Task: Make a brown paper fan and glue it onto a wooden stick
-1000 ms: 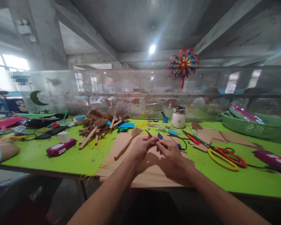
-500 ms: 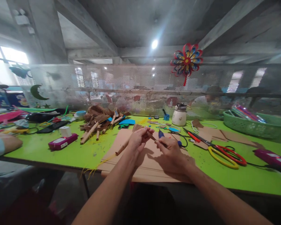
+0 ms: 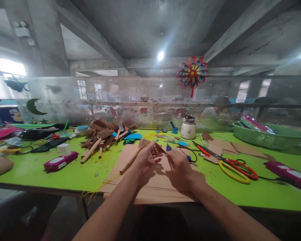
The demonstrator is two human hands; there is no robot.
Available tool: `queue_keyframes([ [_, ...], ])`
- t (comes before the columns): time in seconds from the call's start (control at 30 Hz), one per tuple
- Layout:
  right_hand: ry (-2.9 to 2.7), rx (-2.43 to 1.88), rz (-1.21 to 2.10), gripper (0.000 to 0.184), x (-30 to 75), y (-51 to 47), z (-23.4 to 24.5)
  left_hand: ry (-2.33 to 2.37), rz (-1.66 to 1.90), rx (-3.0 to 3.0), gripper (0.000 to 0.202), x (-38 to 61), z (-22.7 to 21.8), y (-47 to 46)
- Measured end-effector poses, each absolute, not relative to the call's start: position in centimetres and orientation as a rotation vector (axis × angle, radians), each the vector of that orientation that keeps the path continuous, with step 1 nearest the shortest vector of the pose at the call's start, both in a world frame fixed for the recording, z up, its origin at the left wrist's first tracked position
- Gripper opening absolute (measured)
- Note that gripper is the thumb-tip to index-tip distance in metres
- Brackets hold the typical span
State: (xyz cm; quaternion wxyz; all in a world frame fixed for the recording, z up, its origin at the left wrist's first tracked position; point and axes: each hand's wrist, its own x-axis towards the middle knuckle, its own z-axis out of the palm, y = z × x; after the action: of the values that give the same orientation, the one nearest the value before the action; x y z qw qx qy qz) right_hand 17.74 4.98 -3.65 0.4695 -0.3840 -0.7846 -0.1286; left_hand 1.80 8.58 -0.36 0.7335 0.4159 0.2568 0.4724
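Observation:
My right hand [image 3: 179,162] is closed around a brown fringed paper piece [image 3: 161,149], whose thin strips point up and to the left. Beside the fringe, my left hand [image 3: 145,162] is turned palm inward with its fingers apart. Whether its fingertips touch the strips I cannot tell. Under both hands lie stacked brown paper sheets [image 3: 163,195]. A rolled paper tube with a fringed end [image 3: 131,161] rests on them, left of my left hand. Just behind my right hand is a blue tool [image 3: 168,148] with a dark cord, partly hidden.
Large scissors [image 3: 234,170] with red and yellow handles lie right. At the back left is a pile of brown paper rolls [image 3: 97,144]. Purple power strips [image 3: 61,161] sit at both sides. A white jug [image 3: 188,129] and green basket [image 3: 268,135] stand behind. A person's arm [image 3: 1,164] is far left.
My left fingers have opened away from the brown paper piece. My right hand has turned and now covers more of it, with the fringe fanned out. The whole view has shifted slightly.

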Motion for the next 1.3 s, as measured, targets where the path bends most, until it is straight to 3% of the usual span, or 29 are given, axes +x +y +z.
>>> queue_keyframes([
  [0.17, -2.029, -0.992, -0.347, 0.029, 17.8, 5.2, -3.9, 0.542, 1.049, 1.080, 0.025, 2.0, -0.7, 8.1],
  [0.37, -1.944, -1.049, -0.260, 0.015, 17.7, 5.4, -3.8, 0.505, 1.151, 1.137, 0.018, 2.7, -1.5, 8.4],
  [0.83, -1.703, -1.075, -0.236, 0.021, 17.7, 5.3, -3.2, 0.486, 1.229, 1.152, 0.017, 4.0, -1.5, 7.2],
  [0.93, -1.710, -1.098, -0.312, 0.021, 17.8, 5.3, -3.2, 0.557, 1.356, 1.358, 0.020, 3.3, -0.9, 7.3],
  [1.1, -1.823, -1.147, -0.453, 0.023, 17.8, 5.2, -3.2, 0.818, 1.749, 2.116, 0.053, 2.3, 0.6, 6.4],
  [1.3, -1.860, -1.096, -0.448, 0.024, 17.9, 5.4, -3.2, 1.051, 1.432, 2.769, 0.022, 3.2, 0.2, 6.0],
])
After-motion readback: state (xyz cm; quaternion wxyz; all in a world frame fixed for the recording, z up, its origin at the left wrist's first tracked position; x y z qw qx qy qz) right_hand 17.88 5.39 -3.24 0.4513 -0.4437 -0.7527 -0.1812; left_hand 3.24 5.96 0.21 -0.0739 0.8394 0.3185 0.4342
